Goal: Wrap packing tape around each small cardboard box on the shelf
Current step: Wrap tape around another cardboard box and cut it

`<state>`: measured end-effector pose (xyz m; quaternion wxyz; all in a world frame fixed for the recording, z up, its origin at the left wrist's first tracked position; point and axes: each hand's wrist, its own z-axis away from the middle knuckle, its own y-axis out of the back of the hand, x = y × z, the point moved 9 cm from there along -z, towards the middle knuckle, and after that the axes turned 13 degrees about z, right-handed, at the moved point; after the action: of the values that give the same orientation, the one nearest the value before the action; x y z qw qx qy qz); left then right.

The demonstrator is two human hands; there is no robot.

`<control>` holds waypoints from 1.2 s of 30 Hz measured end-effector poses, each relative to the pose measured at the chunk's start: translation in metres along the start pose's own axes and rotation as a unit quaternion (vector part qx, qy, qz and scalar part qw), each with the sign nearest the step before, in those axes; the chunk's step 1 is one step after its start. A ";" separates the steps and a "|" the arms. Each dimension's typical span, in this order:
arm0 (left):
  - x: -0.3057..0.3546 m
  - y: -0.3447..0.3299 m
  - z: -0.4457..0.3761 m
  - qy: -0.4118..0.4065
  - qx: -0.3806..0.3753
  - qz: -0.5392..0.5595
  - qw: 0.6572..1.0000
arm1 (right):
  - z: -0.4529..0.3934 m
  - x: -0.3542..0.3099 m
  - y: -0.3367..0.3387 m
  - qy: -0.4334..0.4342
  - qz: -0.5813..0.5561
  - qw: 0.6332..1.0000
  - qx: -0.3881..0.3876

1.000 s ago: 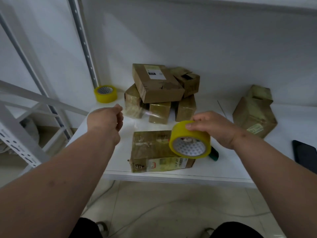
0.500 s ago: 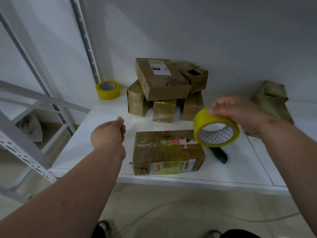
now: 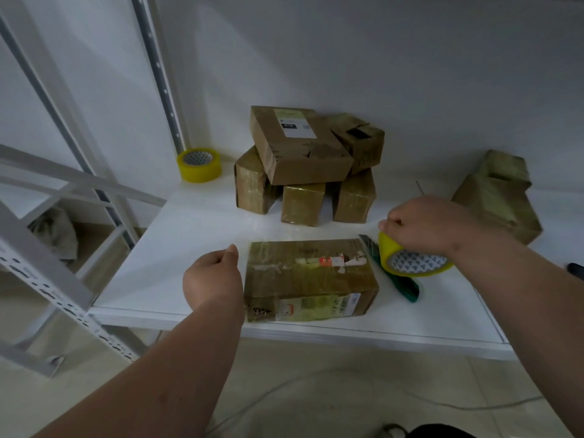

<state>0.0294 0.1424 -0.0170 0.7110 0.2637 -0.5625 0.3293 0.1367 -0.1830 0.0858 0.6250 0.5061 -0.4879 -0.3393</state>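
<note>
A taped cardboard box [image 3: 311, 279] lay flat at the front edge of the white shelf [image 3: 189, 235], and the right hand [image 3: 433, 229], its fingers curled over the rim, held a yellow packing tape roll [image 3: 410, 260] just right of that box, above a green utility knife [image 3: 398, 273]. The left hand [image 3: 213, 279] sat at the box's left end with fingers curled, pinching what looked like the clear tape's free end (the film itself barely showed). Behind the box stood a stack of small cardboard boxes [image 3: 303, 162], with a second yellow tape roll [image 3: 199, 165] to their left and two more taped boxes [image 3: 499, 194] far to the right.
</note>
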 end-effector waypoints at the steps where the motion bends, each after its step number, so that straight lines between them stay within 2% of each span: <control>1: -0.001 0.000 -0.001 -0.004 -0.003 -0.005 1.000 | -0.001 -0.002 -0.001 0.002 0.016 1.000 -0.001; 7: -0.007 -0.003 -0.007 -0.009 -0.012 -0.034 0.999 | -0.006 -0.006 -0.008 -0.006 0.062 0.998 0.001; 17: -0.017 -0.003 -0.007 -0.002 -0.005 -0.020 1.000 | -0.014 -0.010 -0.021 -0.006 0.092 0.996 -0.005; 25: -0.028 0.001 -0.011 -0.005 -0.003 -0.063 0.998 | -0.010 -0.020 -0.032 0.006 0.124 0.992 -0.010; 28: -0.029 -0.002 -0.012 -0.019 -0.020 -0.130 0.991 | -0.008 -0.019 -0.040 -0.003 0.133 0.991 -0.033; 31: -0.033 -0.006 -0.015 0.011 -0.053 -0.209 0.977 | -0.007 -0.019 -0.049 -0.012 0.135 0.989 -0.059; 33: -0.041 -0.006 -0.017 0.062 -0.073 -0.198 0.975 | -0.004 -0.021 -0.054 -0.019 0.122 0.989 -0.082; 35: -0.044 -0.005 -0.019 0.082 -0.086 -0.168 0.978 | -0.002 -0.029 -0.052 -0.017 0.103 0.992 -0.068; 36: -0.040 -0.007 -0.020 0.067 -0.096 -0.179 0.977 | 0.000 -0.036 -0.047 -0.011 0.085 0.996 -0.037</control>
<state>0.0411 0.1464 -0.0606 0.8165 0.2682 -0.4861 0.1585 0.1292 -0.1616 0.0309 0.6647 0.4355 -0.5230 -0.3082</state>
